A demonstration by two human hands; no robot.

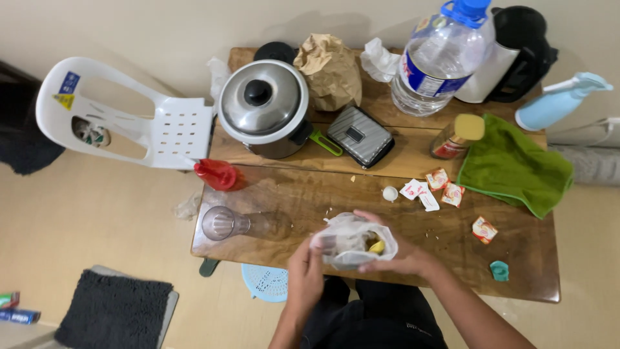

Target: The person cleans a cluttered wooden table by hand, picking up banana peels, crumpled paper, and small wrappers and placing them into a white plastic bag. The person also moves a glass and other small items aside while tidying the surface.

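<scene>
My left hand (305, 274) and my right hand (394, 255) both grip a crumpled clear plastic bag (352, 242) at the near edge of the wooden table (516, 258). Something yellow shows inside the bag. Left of the bag lies a clear plastic bottle (236, 224) on its side, with a red-capped bottle (218, 174) just beyond it. Several small torn sachets (431, 190) and a white cap (390, 193) lie scattered behind my right hand.
At the back stand a steel pot with lid (261, 106), a brown paper bag (330, 70), a large water bottle (439, 58), a kettle (516, 52) and a grey case (360, 136). A green cloth (516, 165) lies right. A white plastic chair (129, 116) stands left.
</scene>
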